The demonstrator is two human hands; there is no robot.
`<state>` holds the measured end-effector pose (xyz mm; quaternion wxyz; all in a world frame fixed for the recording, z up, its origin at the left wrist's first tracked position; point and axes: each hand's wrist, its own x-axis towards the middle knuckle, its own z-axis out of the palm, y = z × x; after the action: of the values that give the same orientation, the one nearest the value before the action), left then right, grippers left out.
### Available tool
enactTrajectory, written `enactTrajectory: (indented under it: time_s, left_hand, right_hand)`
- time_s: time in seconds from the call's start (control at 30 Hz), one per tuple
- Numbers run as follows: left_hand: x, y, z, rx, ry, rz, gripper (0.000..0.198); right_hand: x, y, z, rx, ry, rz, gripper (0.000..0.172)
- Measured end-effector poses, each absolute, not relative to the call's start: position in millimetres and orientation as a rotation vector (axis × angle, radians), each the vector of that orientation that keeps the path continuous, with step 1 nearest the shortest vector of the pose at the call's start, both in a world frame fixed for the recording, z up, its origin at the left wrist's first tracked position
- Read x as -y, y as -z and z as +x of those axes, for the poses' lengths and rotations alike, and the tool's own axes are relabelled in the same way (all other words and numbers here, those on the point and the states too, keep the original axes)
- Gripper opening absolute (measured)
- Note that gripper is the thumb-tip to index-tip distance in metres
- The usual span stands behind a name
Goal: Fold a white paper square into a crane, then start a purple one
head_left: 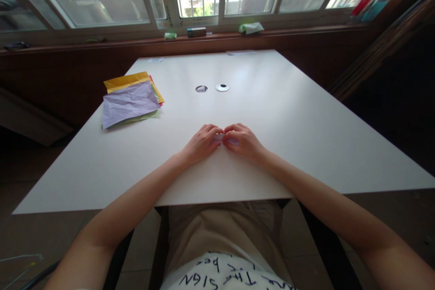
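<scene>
a: what have the hands got?

b: the left hand and the right hand meet in front of the body, low over the white table, towards its near edge; the fingers of both are curled and nearly closed, pinching a small piece of pale purple paper between them; the fingertips of one come right up to those of the other.

a: how far along is it?

b: partway, i'd judge; the piece looks folded down to something narrow, so some folding seems done; it's in the fingers rather than set down, so the shaping looks unfinished; how many folds are made or left i can't tell, since the hands cover most of it.

a: and how does it look?

b: thin and matt; only slivers show, one between the fingertips and one beneath the right fingers; its edges are too small to read.

a: what's further out?

b: two round, shiny discs, the left disc and the right disc, the latter with a dark spot; off to the left, a loose pile, with a creased purple sheet on top, spread open, a yellow sheet and a green sheet poking out beneath; past the table, a small box on the window ledge.
</scene>
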<state>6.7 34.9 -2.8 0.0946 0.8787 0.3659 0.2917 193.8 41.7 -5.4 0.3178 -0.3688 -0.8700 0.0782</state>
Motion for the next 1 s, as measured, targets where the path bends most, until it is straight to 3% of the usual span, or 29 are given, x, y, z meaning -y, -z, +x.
enactTrajectory:
  time_s: [1.0]
  left_hand:
    - [-31.2,-0.3,8.0,-1.215,-0.802,2.583,0.019]
  right_hand:
    - [-41.4,4.5,193.5,2.276,-0.177,-0.966,0.011]
